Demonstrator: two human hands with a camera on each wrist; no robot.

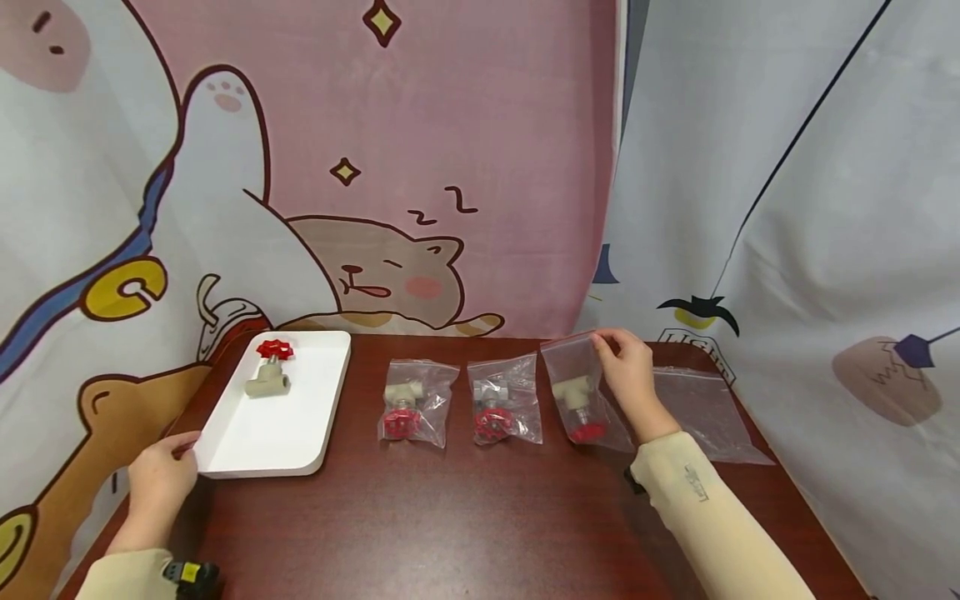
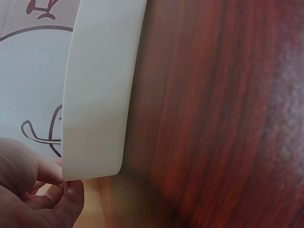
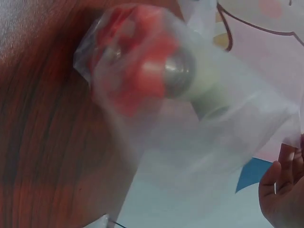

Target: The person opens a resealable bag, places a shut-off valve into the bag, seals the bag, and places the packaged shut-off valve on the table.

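My right hand (image 1: 628, 379) pinches the top edge of a clear zip bag (image 1: 553, 354) on the right. Inside it hangs a beige valve with a red handwheel (image 1: 587, 432), the wheel end down; the right wrist view shows the bag (image 3: 190, 147) blurred. At the left, my left hand (image 1: 161, 477) grips the near left corner of a white tray (image 1: 300, 442). Thumb and fingers (image 2: 73, 199) meet at that corner in the left wrist view. An unbagged beige valve (image 1: 267, 381) with a red handwheel lies in the tray's far part.
Two bagged valves with red handwheels, one beige (image 1: 405, 396) and one grey (image 1: 491, 396), lie in a row mid-table. A flat zip bag (image 1: 705, 417) lies at the right, partly behind my right arm. A printed curtain (image 1: 487, 167) hangs behind the brown table (image 1: 450, 533).
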